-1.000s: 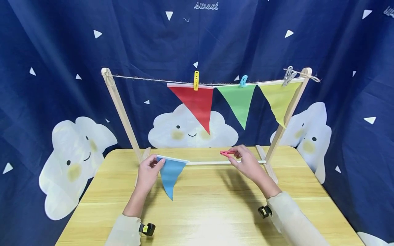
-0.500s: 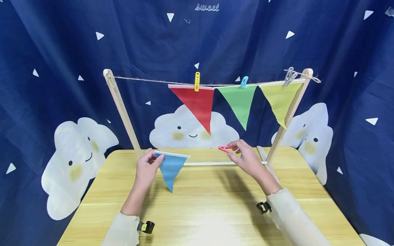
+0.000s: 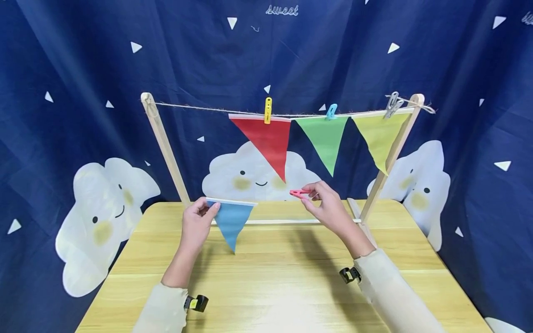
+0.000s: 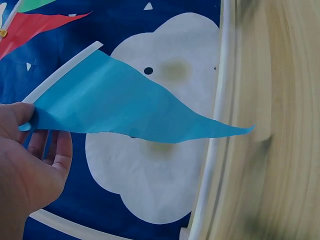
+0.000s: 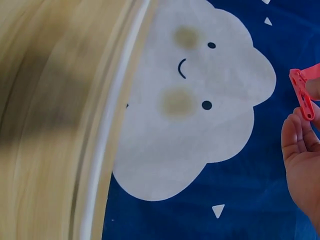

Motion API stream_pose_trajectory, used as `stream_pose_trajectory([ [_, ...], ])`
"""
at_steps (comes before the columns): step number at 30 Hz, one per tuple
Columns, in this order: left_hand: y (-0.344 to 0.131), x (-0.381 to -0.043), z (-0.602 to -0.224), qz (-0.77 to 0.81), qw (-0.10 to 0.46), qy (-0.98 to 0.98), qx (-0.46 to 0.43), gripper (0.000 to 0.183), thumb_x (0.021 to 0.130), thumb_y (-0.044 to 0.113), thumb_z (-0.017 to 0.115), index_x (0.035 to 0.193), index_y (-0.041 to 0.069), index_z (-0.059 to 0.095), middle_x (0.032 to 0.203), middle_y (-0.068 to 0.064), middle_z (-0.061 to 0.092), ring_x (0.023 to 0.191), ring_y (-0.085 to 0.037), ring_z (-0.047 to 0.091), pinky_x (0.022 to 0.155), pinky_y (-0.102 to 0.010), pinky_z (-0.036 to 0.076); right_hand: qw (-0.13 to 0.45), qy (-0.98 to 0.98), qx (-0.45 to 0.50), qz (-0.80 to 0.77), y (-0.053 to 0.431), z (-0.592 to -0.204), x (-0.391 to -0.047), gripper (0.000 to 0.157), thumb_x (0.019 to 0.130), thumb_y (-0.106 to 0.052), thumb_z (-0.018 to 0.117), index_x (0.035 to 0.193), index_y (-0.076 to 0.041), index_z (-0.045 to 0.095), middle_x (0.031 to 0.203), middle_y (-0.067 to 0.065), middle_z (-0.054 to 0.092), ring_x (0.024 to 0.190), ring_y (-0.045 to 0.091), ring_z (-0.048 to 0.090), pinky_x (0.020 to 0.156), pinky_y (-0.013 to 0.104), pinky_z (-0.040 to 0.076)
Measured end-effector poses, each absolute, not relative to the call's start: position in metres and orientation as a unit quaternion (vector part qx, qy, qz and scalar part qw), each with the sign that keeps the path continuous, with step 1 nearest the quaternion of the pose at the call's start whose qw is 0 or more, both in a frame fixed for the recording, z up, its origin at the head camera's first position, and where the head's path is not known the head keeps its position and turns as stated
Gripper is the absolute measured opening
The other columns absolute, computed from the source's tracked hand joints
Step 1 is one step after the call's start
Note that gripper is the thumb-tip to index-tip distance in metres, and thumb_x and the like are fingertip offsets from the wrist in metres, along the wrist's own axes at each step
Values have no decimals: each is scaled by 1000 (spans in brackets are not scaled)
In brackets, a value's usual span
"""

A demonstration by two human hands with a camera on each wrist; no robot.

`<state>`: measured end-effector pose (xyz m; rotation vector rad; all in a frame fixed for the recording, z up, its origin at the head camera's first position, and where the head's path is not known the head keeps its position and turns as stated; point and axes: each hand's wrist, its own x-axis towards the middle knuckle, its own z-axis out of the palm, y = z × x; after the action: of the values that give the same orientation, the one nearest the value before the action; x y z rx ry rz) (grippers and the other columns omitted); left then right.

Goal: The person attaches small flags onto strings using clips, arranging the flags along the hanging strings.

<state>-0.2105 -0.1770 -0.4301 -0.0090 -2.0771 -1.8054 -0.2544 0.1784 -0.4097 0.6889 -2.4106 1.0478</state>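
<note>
My left hand (image 3: 197,225) pinches a blue triangular pennant (image 3: 231,221) by the left end of its white top strip, and the flag hangs point down above the table. The same pennant (image 4: 125,105) stretches across the left wrist view. In my right hand (image 3: 329,207) a red clothespin (image 3: 299,194) is held between thumb and fingers; the clothespin (image 5: 302,95) also shows at the right edge of the right wrist view. Above the hands a string (image 3: 189,107) carries a red pennant (image 3: 270,143) under a yellow clothespin (image 3: 268,111), a green pennant (image 3: 325,138) and a yellow pennant (image 3: 381,138).
The string runs between a left wooden post (image 3: 164,143) and a right wooden post (image 3: 395,152). A white rod (image 3: 283,222) joins them low down, near the back of the wooden table (image 3: 266,277). A blue clothespin (image 3: 331,111) and grey clothespins (image 3: 393,105) grip the string. A dark curtain (image 3: 200,55) hangs behind.
Both hands have risen, the left with the blue pennant and the right with the red clothespin. The right hand has also shifted slightly left. The hanging flags stay on the string.
</note>
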Motion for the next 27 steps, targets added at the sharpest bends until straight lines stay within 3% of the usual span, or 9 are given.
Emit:
stream_pose_trajectory([
  [11, -172, -216, -412, -644, 211, -735, -26, 16, 98, 10, 71, 103, -5, 69, 88, 2, 67, 75, -6, 61, 70, -17, 51, 244, -845, 268, 393, 169, -400, -258, 26, 87, -5, 80, 112, -4, 71, 98, 13, 65, 85, 24, 65, 77, 46, 59],
  [27, -177, -220, -389, -650, 216, -728, -28, 18, 98, 9, 69, 103, -8, 67, 89, 6, 69, 76, -6, 60, 70, -17, 51, 253, -838, 296, 382, 156, -376, -257, 33, 84, -5, 85, 113, -5, 70, 101, 9, 66, 87, 22, 65, 80, 40, 60],
])
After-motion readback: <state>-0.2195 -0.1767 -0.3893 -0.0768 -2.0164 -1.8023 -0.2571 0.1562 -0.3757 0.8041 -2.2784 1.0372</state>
